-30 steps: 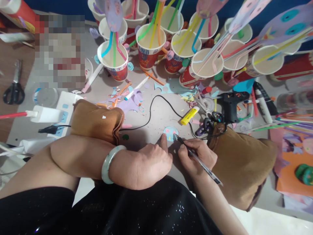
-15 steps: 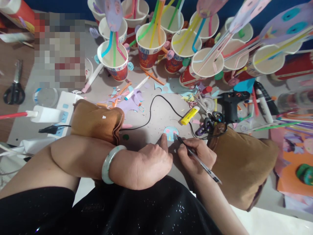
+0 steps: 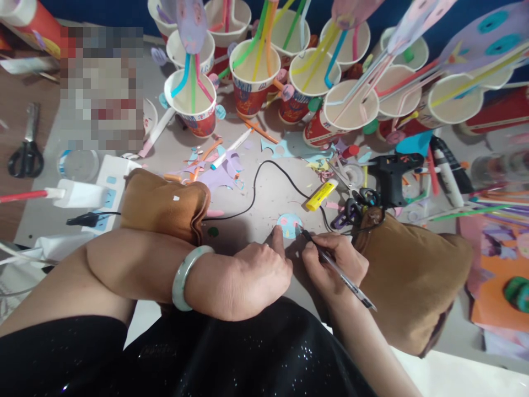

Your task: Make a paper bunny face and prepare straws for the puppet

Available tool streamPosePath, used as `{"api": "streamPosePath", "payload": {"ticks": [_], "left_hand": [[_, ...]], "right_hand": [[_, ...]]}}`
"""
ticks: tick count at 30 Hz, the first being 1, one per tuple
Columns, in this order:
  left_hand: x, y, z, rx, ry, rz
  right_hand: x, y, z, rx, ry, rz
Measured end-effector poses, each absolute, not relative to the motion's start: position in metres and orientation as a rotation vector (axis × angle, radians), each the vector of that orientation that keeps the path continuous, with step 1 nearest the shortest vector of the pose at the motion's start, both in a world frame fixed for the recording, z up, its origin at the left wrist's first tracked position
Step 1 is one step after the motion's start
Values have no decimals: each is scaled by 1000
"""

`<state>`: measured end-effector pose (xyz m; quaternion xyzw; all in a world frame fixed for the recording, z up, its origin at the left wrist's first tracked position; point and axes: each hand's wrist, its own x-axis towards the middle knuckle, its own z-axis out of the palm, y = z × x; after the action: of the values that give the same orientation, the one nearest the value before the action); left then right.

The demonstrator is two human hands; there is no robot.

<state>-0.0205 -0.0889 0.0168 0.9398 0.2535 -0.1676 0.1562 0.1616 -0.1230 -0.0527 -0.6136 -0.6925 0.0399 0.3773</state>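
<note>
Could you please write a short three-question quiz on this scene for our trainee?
1. True or false: the left hand touches the blue paper piece with a finger.
2. What does the right hand hold: A) scissors, B) a pen, C) a glue gun?
3. Fill in: the tube by the black cable is mainly ____.

Key: 1. True. 2. B. 3. Yellow.

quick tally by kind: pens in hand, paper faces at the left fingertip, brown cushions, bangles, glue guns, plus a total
Pen in the right hand: 1
Blue paper face at the left hand: 1
Brown cushions: 2
Bangle: 1
Glue gun: 1
Total: 6
</note>
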Motion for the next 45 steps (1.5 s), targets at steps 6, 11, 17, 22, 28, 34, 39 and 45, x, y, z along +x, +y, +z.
{"api": "streamPosePath", "payload": {"ticks": [6,11,17,22,28,34,39,45], "left_hand": [[-21,-89,19,2690,709,-531],[-20,-87,22,2697,702,-521],[-21,-88,21,2675,704,-509],[-21,-90,20,2704,733,-491],[-17,-86,23,2712,692,-581],[-15,-78,34,2646,637,-729],[-15,-77,36,2632,636,-750],[-13,-75,36,2602,628,-772]], "right_hand": [[163,-125,-54,-1572,-1769,119],[164,-125,-53,-1539,-1740,90],[162,-126,-52,-1491,-1690,93],[157,-127,-49,-1409,-1769,206],[154,-123,-51,-1493,-1831,244],[156,-122,-54,-1507,-1839,280],[156,-121,-52,-1500,-1863,293],[155,-121,-52,-1511,-1830,342]]}}
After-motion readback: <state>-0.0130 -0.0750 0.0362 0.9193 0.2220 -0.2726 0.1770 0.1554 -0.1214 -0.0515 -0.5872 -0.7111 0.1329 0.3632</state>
